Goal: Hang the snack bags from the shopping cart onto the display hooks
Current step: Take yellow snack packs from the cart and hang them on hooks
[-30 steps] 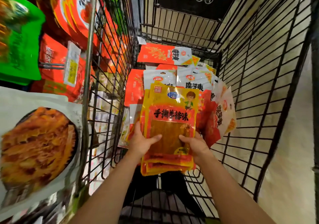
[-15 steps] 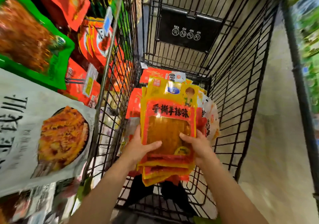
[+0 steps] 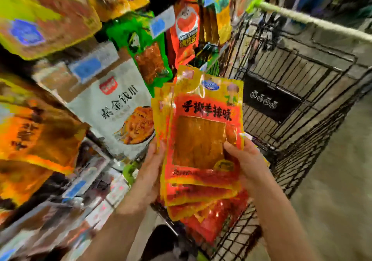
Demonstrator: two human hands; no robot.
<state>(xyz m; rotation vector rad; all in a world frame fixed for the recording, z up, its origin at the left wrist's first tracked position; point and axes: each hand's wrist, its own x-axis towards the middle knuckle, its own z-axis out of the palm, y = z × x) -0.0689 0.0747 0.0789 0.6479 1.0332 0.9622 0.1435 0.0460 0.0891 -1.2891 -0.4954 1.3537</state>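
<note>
I hold a stack of yellow-and-red snack bags upright in front of me, raised above the black wire shopping cart. My left hand grips the stack's left edge from behind, with the fingers hidden. My right hand grips its right edge, thumb on the front bag. The bags fan out at the bottom. On the left hang the display's packets, among them a white bag and a green bag. The hooks themselves are blurred and I cannot make them out.
More red and orange packets hang further along the display, beside the cart's left wall. The cart's handle bar crosses the upper right. Grey floor lies to the right of the cart. The picture is blurred.
Both hands have lifted the stack of bags up out of the cart. My view has swung up and left toward the display.
</note>
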